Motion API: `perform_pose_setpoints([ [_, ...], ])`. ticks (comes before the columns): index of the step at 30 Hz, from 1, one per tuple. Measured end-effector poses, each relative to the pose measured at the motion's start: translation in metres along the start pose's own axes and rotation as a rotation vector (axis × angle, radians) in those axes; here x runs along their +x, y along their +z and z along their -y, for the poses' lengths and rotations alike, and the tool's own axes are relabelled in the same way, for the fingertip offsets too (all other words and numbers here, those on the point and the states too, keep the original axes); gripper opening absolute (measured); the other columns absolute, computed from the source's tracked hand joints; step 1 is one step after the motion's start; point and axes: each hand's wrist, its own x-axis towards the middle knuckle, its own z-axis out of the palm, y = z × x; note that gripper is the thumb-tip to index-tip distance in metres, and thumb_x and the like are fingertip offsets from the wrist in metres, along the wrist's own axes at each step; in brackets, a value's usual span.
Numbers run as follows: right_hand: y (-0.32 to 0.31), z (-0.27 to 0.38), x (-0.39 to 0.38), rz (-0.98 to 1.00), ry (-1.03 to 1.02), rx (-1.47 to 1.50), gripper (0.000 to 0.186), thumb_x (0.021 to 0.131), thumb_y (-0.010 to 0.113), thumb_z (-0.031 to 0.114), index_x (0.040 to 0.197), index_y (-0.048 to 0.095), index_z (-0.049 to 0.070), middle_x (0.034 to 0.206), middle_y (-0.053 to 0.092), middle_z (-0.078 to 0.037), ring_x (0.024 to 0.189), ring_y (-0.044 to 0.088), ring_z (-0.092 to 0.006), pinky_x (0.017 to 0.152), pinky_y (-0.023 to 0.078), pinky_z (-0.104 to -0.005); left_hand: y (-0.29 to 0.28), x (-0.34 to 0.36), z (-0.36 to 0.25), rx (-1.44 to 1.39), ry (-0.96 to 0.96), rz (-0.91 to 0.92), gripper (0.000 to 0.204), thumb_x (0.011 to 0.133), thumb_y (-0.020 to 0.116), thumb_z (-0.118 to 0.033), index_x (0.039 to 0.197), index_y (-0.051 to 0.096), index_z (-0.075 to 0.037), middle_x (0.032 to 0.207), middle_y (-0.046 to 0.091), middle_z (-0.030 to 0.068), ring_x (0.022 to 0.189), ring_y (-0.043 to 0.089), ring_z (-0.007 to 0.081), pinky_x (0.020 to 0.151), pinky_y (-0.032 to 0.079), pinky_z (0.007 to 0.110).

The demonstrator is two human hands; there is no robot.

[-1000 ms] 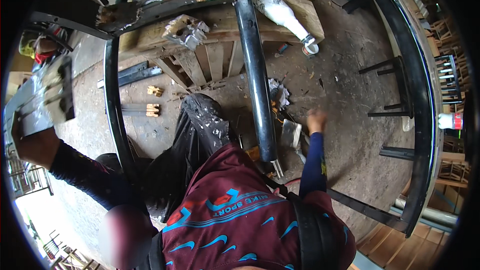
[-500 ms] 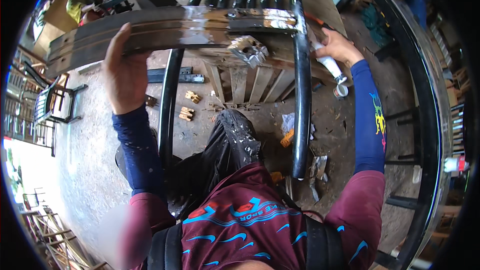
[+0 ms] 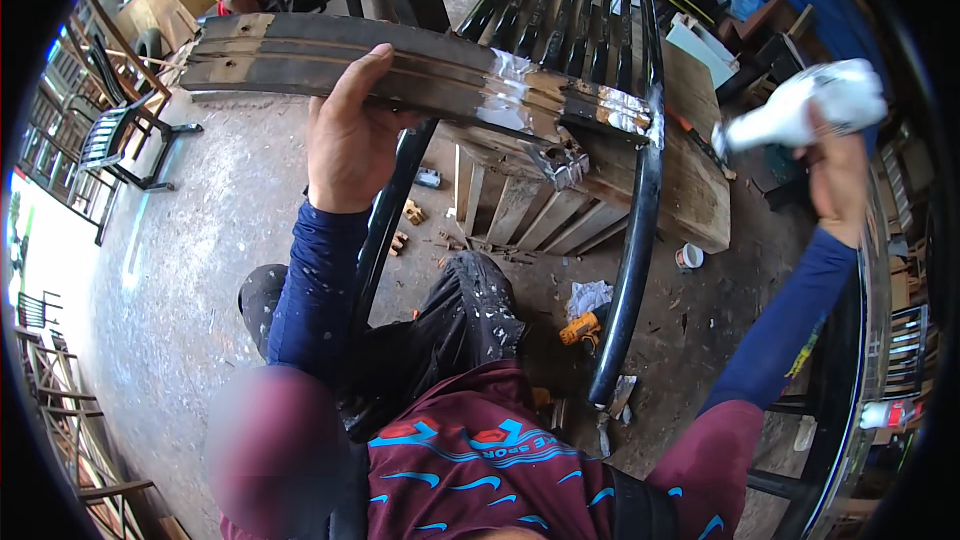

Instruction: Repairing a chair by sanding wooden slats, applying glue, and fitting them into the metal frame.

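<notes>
My left hand [image 3: 350,145] is closed round a dark, curved wooden chair rail [image 3: 430,65], its thumb lying over the face. White smears coat the rail's right part and its joint with a glossy black chair leg [image 3: 635,240]. Black slats [image 3: 555,25] of the same chair extend beyond the rail. Below the rail's right part sits a small smeared corner block [image 3: 562,162]. Off to the right, my right hand [image 3: 838,175] grips a white squeeze bottle [image 3: 815,105], blurred by motion, its narrow end pointing left toward the chair.
A slatted wooden crate [image 3: 690,210] stands under the chair. On the floor lie a white cup [image 3: 689,257], a yellow drill [image 3: 582,328] and a crumpled rag [image 3: 590,296]. A long black frame [image 3: 850,370] runs along my right; another black chair [image 3: 120,145] stands left.
My right hand has lifted the bottle up and right, away from the chair. The rail now slopes down to the right, and my left hand appears farther right along it.
</notes>
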Motion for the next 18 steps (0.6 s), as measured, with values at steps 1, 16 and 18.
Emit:
perform_pose_setpoints([
  [1, -0.002, 0.028, 0.011, -0.018, -0.100, -0.042, 0.044, 0.094, 0.077, 0.033, 0.123, 0.066, 0.003, 0.112, 0.071, -0.005, 0.098, 0.065, -0.0144, 0.069, 0.051, -0.0274, 0.003, -0.002, 0.002, 0.001, 0.007, -0.016, 0.026, 0.101, 0.063, -0.022, 0.117, 0.066, -0.002, 0.113, 0.073, 0.0157, 0.105, 0.072, 0.0283, 0.090, 0.061, 0.048],
  [16, 0.189, 0.082, 0.073, 0.207, -0.206, 0.247, 0.053, 0.092, 0.078, 0.032, 0.132, 0.063, 0.002, 0.126, 0.069, -0.011, 0.117, 0.065, -0.0276, 0.103, 0.053, -0.0482, 0.011, -0.016, -0.007, -0.228, 0.067, -0.073, 0.016, 0.099, 0.066, -0.019, 0.108, 0.068, -0.005, 0.103, 0.073, 0.0092, 0.096, 0.072, 0.0236, 0.087, 0.061, 0.043],
  [18, 0.189, 0.072, 0.084, 0.248, -0.185, 0.269, 0.055, 0.090, 0.082, 0.027, 0.134, 0.061, 0.000, 0.126, 0.068, -0.013, 0.117, 0.066, -0.0272, 0.099, 0.056, -0.0470, 0.010, -0.017, -0.007, -0.197, 0.101, -0.066, 0.018, 0.099, 0.066, -0.019, 0.109, 0.067, -0.004, 0.104, 0.073, 0.0101, 0.096, 0.072, 0.0238, 0.087, 0.061, 0.043],
])
